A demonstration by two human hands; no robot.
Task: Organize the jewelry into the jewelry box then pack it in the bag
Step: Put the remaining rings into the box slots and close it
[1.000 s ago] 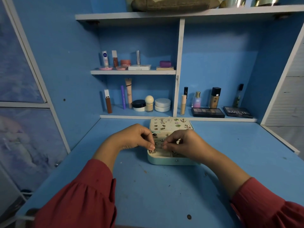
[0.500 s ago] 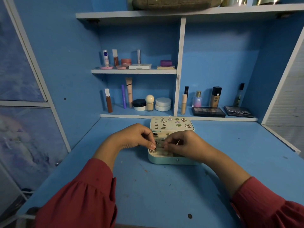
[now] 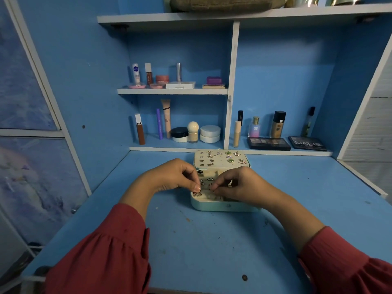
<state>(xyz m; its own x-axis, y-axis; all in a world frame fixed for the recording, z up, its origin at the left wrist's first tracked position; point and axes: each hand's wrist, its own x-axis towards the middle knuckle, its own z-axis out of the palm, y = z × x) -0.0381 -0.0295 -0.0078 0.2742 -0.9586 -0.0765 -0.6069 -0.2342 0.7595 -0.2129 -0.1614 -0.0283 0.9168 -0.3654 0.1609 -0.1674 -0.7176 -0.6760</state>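
Jewelry box (image 3: 222,205) lay open on surface (image 3: 212,240); earrings (image 3: 220,158) were pinned in lid. Ring (image 3: 197,193) was pinched by left hand (image 3: 174,177); small piece, unidentifiable, was pinched by right hand (image 3: 237,185).

A blue desk (image 3: 212,240) stood against a blue back wall (image 3: 284,85) with white-edged shelves built in — a short shelf (image 3: 172,91) on the left, a long top shelf (image 3: 244,14) above. Cosmetics lined the shelves: tubes, jars, 2 dark palettes (image 3: 269,143). At left hung mottled bluish panels (image 3: 25,166) in pale frames. The light was dim — the desktop scuffed and spotted.
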